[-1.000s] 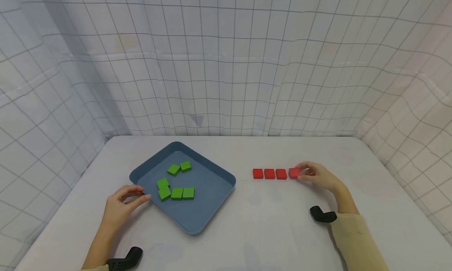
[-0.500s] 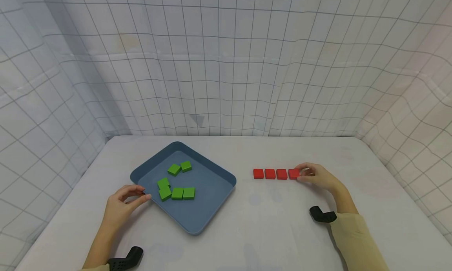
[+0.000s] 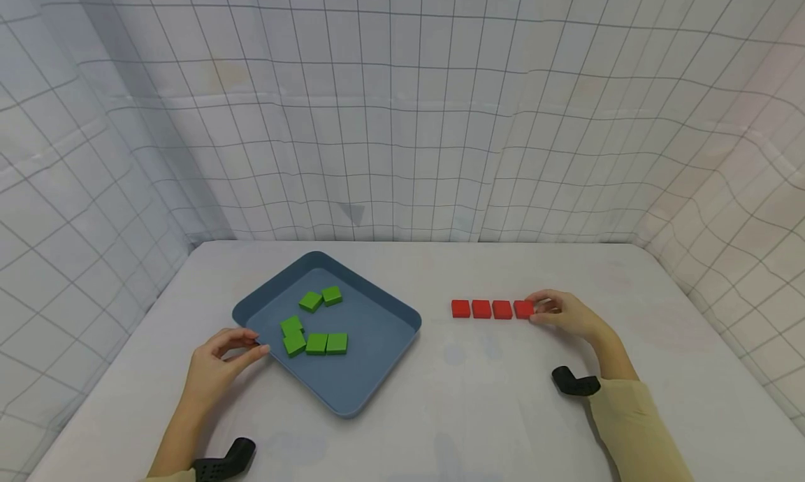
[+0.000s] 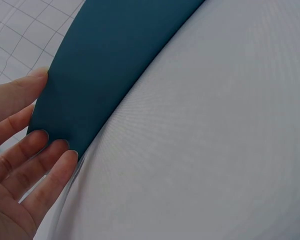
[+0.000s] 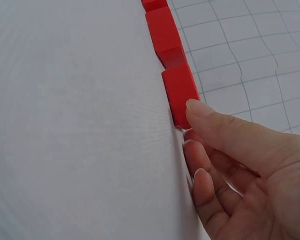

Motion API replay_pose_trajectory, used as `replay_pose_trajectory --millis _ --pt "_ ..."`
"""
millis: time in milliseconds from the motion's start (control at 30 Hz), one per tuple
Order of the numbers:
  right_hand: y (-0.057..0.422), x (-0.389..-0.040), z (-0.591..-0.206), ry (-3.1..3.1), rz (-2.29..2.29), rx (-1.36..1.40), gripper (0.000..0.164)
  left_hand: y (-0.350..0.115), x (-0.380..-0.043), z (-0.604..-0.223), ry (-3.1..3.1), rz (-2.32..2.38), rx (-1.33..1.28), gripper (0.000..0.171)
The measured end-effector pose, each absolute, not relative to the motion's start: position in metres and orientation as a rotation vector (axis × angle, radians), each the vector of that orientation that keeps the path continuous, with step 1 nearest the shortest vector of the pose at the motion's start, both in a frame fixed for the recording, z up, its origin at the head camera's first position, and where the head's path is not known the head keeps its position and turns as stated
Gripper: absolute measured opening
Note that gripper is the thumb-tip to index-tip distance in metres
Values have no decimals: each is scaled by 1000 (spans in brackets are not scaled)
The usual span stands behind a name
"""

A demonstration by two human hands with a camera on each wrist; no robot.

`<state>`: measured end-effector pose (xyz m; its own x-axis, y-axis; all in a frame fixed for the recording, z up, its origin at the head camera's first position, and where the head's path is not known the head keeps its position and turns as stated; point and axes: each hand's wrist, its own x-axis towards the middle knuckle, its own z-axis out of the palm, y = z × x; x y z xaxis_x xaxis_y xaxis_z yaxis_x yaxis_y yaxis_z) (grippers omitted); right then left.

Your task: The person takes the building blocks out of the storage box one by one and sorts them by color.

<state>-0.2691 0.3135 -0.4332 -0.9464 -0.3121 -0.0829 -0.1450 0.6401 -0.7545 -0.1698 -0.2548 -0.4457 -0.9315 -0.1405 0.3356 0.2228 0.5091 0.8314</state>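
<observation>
Several red blocks (image 3: 481,309) stand in a straight row on the white table at the right. My right hand (image 3: 566,314) pinches the rightmost red block (image 5: 179,95), thumb on its side, the forefinger partly hidden. In the right wrist view the other fingers curl low by the tabletop. At the left, a blue-grey square tray (image 3: 371,370) lies turned with a corner towards me and holds several green blocks (image 3: 316,344). My left hand (image 3: 216,363) holds the tray's left edge. In the left wrist view its thumb is at the rim and its fingertips touch the outer wall.
White cloth with dark grid lines (image 3: 402,119) hangs behind the table and along both sides. A black wrist device (image 3: 575,382) sits at the right sleeve (image 3: 635,426), and another black device (image 3: 226,461) is at the left wrist. The table (image 3: 490,412) is white.
The rightmost red block, in my right hand's fingers, has moved slightly down into line with the others since a second ago. The left hand and tray look unchanged.
</observation>
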Motion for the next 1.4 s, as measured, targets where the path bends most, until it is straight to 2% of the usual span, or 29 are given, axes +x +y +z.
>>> replay_pose_trajectory --millis 433,700,900,1133,1400 --pt "311 -267 -429 2656 -1181 -369 46 -255 -170 -444 -2400 -1387 -78 29" --pt "295 -270 -421 2781 -1264 -444 37 -255 -169 -443 -2407 -1398 -70 29" --pt "260 -269 -406 2809 -1384 -581 36 -255 -169 -443 -2401 -1404 -71 28" --pt "196 -247 -368 2661 -1430 -722 31 -256 -170 -444 -2406 -1390 -69 28" --pt "148 -244 -365 2516 -1467 -902 34 -255 -169 -444 -2405 -1389 -60 28"
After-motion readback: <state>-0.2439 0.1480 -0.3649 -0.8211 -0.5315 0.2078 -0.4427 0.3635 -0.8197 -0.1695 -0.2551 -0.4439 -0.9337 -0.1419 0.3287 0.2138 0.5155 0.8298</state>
